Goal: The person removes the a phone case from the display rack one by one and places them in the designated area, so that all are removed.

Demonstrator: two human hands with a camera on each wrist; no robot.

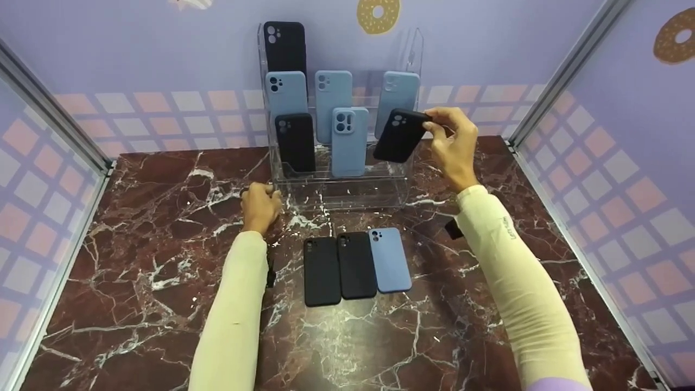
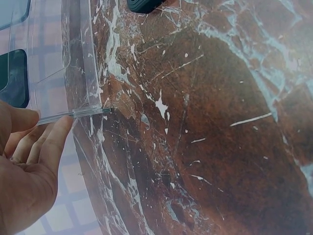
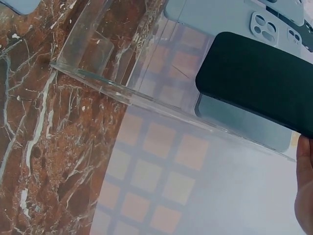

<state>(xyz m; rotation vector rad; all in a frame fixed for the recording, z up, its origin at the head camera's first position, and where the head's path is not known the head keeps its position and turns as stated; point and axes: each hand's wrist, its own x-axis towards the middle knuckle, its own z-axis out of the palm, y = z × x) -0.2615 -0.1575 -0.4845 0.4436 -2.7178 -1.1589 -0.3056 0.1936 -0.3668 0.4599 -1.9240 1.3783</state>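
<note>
Through the head camera I had two pale yellow sleeves nearest me; the right one carried small dark lettering that seemed to begin "Let's", the rest too small to read. Beneath them spread the desk, dark red and glossy, veined in white like marble, with light glaring off its near middle.

Three cases lay flat side by side before the rack's front edge: two black ones and a blue one on the right. At the front left corner of the clear rack, I saw the left hand pinching its edge between thumb and fingers, closed to the plastic's thickness.

The right hand had a tilted black case by its upper right corner, thumb and fingertips closed on it, near the rack's right edge; I couldn't tell whether it touched the rack. A black case and a blue one stood in the front tier, three light blue ones behind, and another black at the back left corner.

Beyond the desk's far edge rose a lilac wall with pink and white checks, donuts and metal corner strips.
</note>
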